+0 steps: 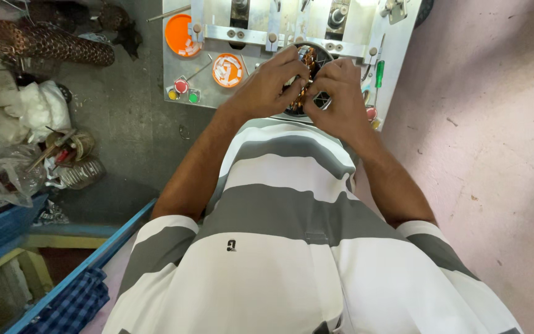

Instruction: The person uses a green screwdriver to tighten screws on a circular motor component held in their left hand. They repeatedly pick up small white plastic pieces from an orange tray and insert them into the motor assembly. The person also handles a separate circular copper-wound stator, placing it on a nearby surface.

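The wound stator point(307, 80), a dark ring with copper coils, sits in the round seat of the metal bench fixture point(208, 93), straight ahead of the body, so both hands can meet over it. Nearest me, my view drops onto a grey and white striped shirt point(279, 247), both forearms reaching forward from it. My left hand point(267, 86) is curled over the ring's left edge, fingers bent and pinched close; my right hand point(335, 93) mirrors it on the right edge, knuckles up, fingertips tucked into the windings. I cannot tell whether either pinches a slip or only presses the coils. Just left of the ring stands a small orange dish point(228, 70) of white slips, within easy reach, with a larger orange dish point(182, 35) beyond. Coloured push buttons point(183, 89) sit at the fixture's near edge. Farther left, coiled copper windings point(50, 43) lie on the floor.
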